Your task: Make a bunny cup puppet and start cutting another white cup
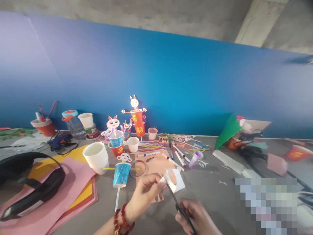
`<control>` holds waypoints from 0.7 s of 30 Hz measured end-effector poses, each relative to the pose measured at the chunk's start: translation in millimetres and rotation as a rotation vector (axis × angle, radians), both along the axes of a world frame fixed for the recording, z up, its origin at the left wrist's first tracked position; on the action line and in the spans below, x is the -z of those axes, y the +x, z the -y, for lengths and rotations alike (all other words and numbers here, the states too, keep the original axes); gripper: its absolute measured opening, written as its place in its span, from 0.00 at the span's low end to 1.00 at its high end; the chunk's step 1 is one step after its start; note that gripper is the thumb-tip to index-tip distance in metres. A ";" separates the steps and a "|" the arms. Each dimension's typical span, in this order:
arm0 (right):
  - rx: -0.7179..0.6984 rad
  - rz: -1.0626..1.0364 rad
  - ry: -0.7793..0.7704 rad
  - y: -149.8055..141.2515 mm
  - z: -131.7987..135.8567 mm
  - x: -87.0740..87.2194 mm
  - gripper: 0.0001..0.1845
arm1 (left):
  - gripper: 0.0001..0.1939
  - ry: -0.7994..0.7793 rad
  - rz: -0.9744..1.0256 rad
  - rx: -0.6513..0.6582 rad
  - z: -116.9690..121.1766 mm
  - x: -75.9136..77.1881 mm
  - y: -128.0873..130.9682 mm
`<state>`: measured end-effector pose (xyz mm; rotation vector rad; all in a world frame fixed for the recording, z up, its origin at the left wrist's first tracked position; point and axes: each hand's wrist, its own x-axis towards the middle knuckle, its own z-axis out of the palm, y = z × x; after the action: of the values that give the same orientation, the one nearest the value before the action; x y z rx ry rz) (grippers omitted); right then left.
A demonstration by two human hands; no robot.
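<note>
Between the closed fingers of my left hand is a small piece of white paper, held up over the table. My right hand is wrapped round the dark handles of a pair of scissors. Their blades point up and left, against the edge of the white paper near my left fingertips. Under the paper lies a white sheet on an orange-tan sheet. Left of my left hand is a blue paper-cup figure with a white animal head and a straw below it.
A white cup stack stands at left, near headphones on pink and yellow paper. Decorated cup figures stand by the blue partition. Markers, a purple-capped glue tube and paper scraps lie ahead.
</note>
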<state>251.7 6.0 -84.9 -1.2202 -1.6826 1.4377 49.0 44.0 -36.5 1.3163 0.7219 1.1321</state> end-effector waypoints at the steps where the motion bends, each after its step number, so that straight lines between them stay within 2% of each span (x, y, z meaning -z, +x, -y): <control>1: -0.003 -0.016 -0.017 -1.9 -0.2 0.1 0.33 | 0.18 -0.010 -0.004 -0.001 0.4 0.9 0.4; 7: -0.036 -0.068 -0.109 -11.9 -1.5 -11.1 0.35 | 0.18 -0.055 -0.015 0.010 0.5 6.0 1.1; 16: -0.071 -0.115 -0.097 -12.1 -2.7 -12.3 0.39 | 0.19 -0.074 -0.017 0.011 -1.1 8.1 0.5; 21: -0.090 -0.168 -0.028 -10.1 -2.8 -9.8 0.36 | 0.18 -0.070 -0.018 0.002 -0.7 7.6 0.1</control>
<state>241.7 8.9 -75.1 -1.0189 -1.6253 1.5768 49.1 44.7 -44.0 1.2690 0.7666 1.0847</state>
